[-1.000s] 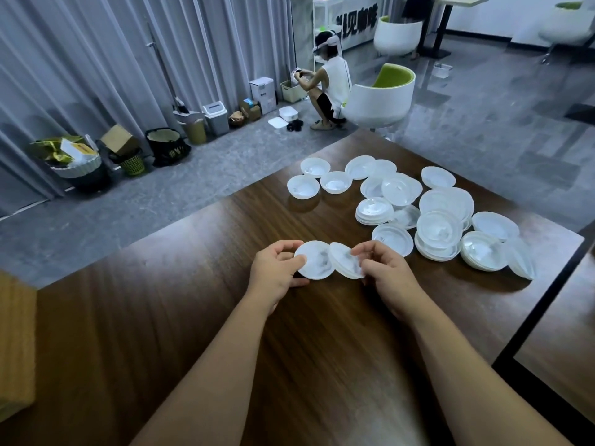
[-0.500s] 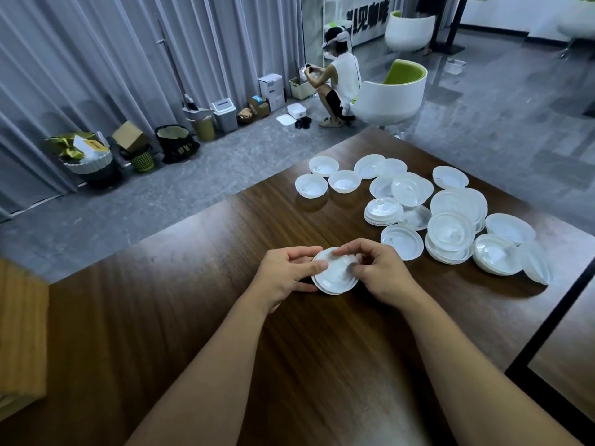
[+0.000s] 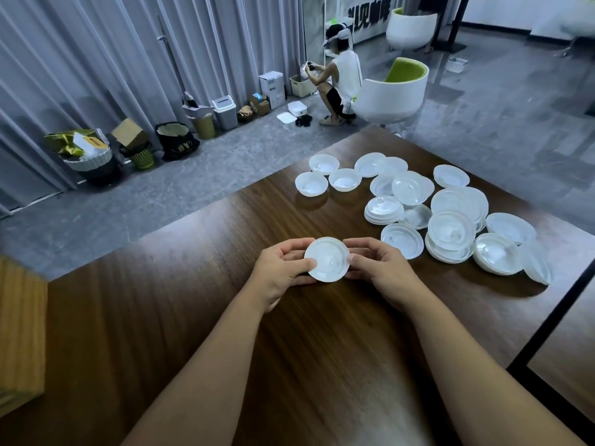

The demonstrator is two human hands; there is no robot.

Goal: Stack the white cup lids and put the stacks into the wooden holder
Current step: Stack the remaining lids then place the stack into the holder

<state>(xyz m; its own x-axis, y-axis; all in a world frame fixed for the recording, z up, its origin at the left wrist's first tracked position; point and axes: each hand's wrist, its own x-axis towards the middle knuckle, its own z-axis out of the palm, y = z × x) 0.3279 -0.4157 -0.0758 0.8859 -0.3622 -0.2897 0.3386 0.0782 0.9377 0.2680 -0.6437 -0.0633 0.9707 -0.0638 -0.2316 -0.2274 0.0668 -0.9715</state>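
Both hands are holding a round white plastic cup lid (image 3: pixel 326 259) just above the dark wooden table (image 3: pixel 180 284): the left hand (image 3: pixel 283 268) is gripping its left rim with curled fingers and thumb, and the right hand (image 3: pixel 380 267) is pinching its right rim. Whether one lid or several nested ones are being held cannot be told. A scatter of loose white plastic lids and short stacks (image 3: pixel 450 220) is lying on the table to the right, well apart from the hands. A light wooden block (image 3: pixel 19 333) is showing at the left edge.
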